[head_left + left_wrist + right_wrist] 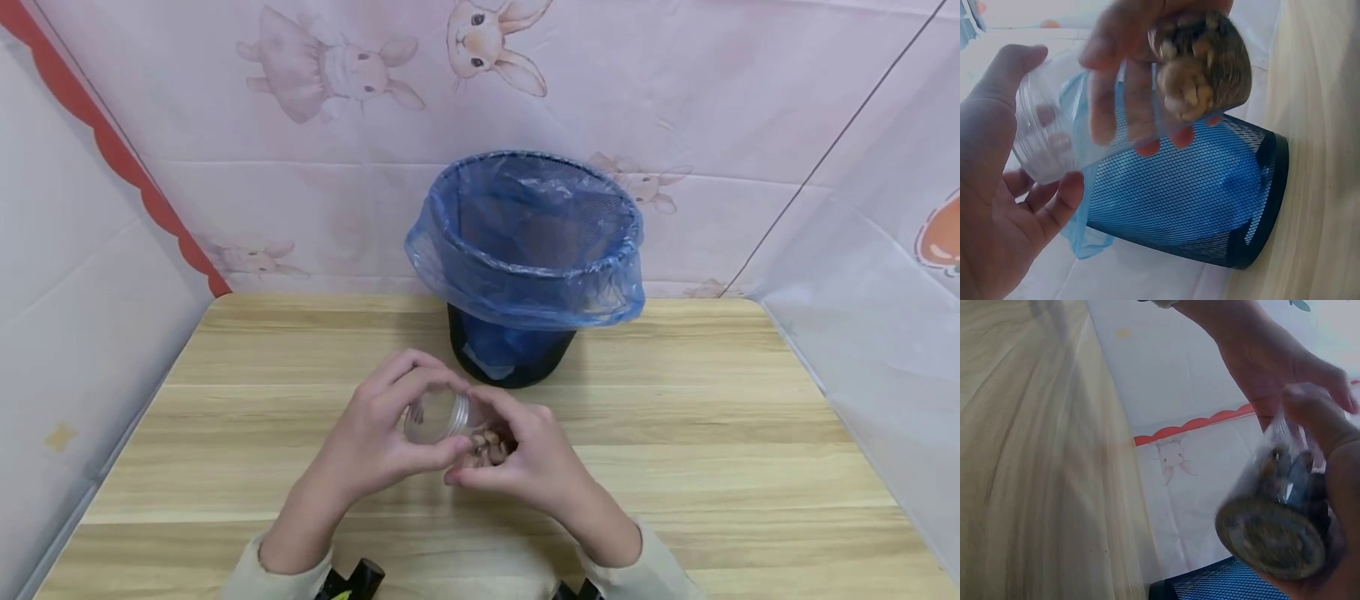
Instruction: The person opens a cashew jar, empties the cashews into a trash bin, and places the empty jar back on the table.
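A clear plastic jar (1129, 134) with brown nut-like pieces (489, 447) inside lies tilted between the two hands over the table. My right hand (528, 450) grips the jar's body, fingers wrapped round its side. Curved around the clear lid (431, 418) at the jar's other end is my left hand (393, 421), with thumb and fingers on its edge. In the left wrist view the contents gather toward the jar's bottom end. The round base (1270, 537) faces the right wrist camera, and part of the jar's side is hidden behind the right hand.
Behind the hands, a black mesh bin (510, 367) stands on the wooden table (712, 450). A blue plastic bag (540, 292) lines it and folds over its rim. Rabbit-printed cloth (360, 200) hangs at the back, with pale side walls on both sides.
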`<state>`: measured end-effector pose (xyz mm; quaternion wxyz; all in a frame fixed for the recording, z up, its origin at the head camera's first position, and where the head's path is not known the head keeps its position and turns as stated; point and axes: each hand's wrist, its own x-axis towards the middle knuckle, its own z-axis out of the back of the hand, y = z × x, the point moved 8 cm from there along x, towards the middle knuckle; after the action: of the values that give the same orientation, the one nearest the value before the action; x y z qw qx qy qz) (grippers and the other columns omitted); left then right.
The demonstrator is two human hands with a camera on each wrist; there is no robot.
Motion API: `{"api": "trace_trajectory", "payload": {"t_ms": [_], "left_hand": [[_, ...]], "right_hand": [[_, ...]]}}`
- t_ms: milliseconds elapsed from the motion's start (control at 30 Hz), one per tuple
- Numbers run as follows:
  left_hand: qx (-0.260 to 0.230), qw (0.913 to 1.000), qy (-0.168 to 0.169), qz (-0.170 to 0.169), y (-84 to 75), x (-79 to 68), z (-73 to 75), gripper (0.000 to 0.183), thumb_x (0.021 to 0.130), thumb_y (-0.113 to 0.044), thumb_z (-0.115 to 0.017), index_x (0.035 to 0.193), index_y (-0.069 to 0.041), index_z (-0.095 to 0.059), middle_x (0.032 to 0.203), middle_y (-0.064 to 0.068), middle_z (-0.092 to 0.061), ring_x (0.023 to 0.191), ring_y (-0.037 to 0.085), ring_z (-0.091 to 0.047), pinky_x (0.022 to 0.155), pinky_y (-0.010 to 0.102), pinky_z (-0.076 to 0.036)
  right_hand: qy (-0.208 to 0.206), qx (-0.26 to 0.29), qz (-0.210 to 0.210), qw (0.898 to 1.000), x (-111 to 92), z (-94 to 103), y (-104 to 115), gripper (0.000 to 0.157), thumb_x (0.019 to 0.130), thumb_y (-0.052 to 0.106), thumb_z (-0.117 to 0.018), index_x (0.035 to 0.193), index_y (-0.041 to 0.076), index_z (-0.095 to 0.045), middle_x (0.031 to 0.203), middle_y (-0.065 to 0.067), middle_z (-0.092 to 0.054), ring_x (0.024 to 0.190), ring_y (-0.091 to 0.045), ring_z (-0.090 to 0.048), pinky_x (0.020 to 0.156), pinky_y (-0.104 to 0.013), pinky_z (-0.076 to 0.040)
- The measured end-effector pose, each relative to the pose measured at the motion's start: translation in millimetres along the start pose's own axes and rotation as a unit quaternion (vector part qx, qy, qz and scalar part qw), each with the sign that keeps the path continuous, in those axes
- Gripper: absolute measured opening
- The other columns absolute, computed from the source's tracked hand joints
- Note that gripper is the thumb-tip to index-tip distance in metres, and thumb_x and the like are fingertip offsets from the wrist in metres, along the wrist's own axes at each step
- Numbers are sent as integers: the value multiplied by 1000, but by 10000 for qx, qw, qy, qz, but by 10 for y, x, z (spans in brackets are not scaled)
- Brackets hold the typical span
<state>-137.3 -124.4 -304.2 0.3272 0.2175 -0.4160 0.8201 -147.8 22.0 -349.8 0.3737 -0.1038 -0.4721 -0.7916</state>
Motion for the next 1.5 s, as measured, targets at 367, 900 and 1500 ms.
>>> {"api": "trace_trajectory", "payload": {"t_ms": [367,900,1500], "left_hand": [[256,9935,-94,1104,153,-33,-59,41,78,-37,-83,112,-23,-65,108,-10,-59,95,12,-59,76,32,-55],[-982,9912,841,266,64,-49,83,61,74,-22,-90,129,-20,-65,131,0,-55,101,15,-57,68,26,-54],[-1152,9887,917,281,56,-37,39,52,74,-15,-88,120,-21,-66,122,-2,-60,96,14,-58,67,27,-53]], "right_hand": [[-560,-1630,282,9846,2,44,56,81,66,51,-89,131,11,-61,112,-2,-73,89,-10,-71,71,-24,-57],[204,-188,-38,9996,28,47,-62,78,64,42,-93,130,17,-61,106,2,-72,86,-10,-69,75,-20,-56],[424,299,-24,9986,12,5,-49,74,67,38,-93,131,17,-60,99,4,-72,79,-8,-69,68,-23,-57]]}}
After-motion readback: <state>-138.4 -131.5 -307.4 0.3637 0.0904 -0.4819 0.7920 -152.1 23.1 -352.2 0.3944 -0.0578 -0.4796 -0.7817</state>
